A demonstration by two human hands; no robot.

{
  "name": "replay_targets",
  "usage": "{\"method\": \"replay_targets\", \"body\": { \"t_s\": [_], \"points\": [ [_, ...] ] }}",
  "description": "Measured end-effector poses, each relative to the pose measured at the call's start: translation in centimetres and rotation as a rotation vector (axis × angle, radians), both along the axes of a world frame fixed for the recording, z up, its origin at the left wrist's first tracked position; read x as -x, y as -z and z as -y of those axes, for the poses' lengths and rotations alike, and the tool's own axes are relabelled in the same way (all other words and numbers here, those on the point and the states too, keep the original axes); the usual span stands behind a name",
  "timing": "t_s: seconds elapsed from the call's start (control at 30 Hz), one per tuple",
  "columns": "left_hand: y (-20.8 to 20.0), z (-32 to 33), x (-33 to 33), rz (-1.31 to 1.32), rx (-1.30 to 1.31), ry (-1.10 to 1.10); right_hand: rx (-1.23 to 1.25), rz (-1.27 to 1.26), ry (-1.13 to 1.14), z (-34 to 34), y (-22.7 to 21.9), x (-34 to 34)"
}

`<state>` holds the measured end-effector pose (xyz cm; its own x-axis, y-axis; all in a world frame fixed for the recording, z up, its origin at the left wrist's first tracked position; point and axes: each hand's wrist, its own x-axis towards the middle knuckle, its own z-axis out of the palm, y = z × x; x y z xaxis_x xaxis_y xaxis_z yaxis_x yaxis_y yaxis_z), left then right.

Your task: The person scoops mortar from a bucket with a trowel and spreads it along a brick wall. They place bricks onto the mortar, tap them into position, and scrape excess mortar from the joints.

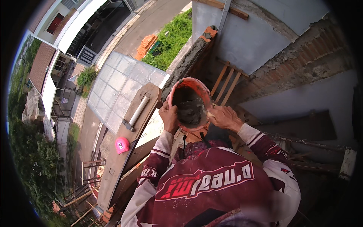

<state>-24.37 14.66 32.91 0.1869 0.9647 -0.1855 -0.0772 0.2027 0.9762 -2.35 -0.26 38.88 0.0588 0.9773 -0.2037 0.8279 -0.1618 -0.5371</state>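
gripping one orange bucket | left hand closed on rim | right hand closed on rim

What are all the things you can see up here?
Bucket: one, orange-red, holding grey mortar, held up against the wall top.
Wooden plank: one, brown, running down the left of the bucket.
Hammer: one, pale handle, lying on the plank.
Tape measure: one, pink, on the plank below the hammer.
Brick wall: one, reddish with grey plaster, upper right.
Brick stack: one, orange, on the ground far below.
Glass roof: one, grey, below the plank.
Left hand: grips the bucket's left rim.
Right hand: at the bucket's right rim.
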Motion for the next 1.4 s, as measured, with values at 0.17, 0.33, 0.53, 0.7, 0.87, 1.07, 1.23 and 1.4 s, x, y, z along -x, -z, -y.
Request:
{"method": "replay_targets", "body": {
  "t_s": [0.17, 0.33, 0.53, 0.7, 0.87, 1.07, 1.23, 1.4],
  "points": [
    [-0.7, 1.3, -1.9, -0.012, -0.245, 0.032, 0.068, 0.078, 0.011, -2.2, 2.3, -0.4],
    [-1.1, 0.4, -0.6, 0.161, -0.087, 0.072, 0.501, -0.685, 0.055, -0.6, 4.9, 3.5],
    [-0.5, -0.7, 1.8, 0.068, 0.015, 0.019, -0.087, 0.149, -0.139, 0.1, 1.6, 3.4],
    [-1.3, -0.2, 0.0, -0.010, -0.303, 0.069, -0.143, 0.321, 0.045, -1.6, 0.2, -0.3],
    [-2.2, -1.3, -1.5, 0.053, -0.327, 0.060, 0.382, -0.364, 0.082, -2.6, 1.7, 2.3],
    [-0.7, -2.5, 0.9, 0.106, -0.057, 0.087, 0.170, -0.510, 0.077, 0.2, 3.0, 4.1],
    [0.1, -2.2, 0.7, 0.082, -0.053, 0.081, -0.175, 0.365, -0.086, 0.3, 1.2, 2.4],
    [0.0, -1.4, -1.8, 0.022, -0.238, 0.108, -0.024, 0.261, 0.156, -0.6, 0.2, -0.4]
  ]
}}
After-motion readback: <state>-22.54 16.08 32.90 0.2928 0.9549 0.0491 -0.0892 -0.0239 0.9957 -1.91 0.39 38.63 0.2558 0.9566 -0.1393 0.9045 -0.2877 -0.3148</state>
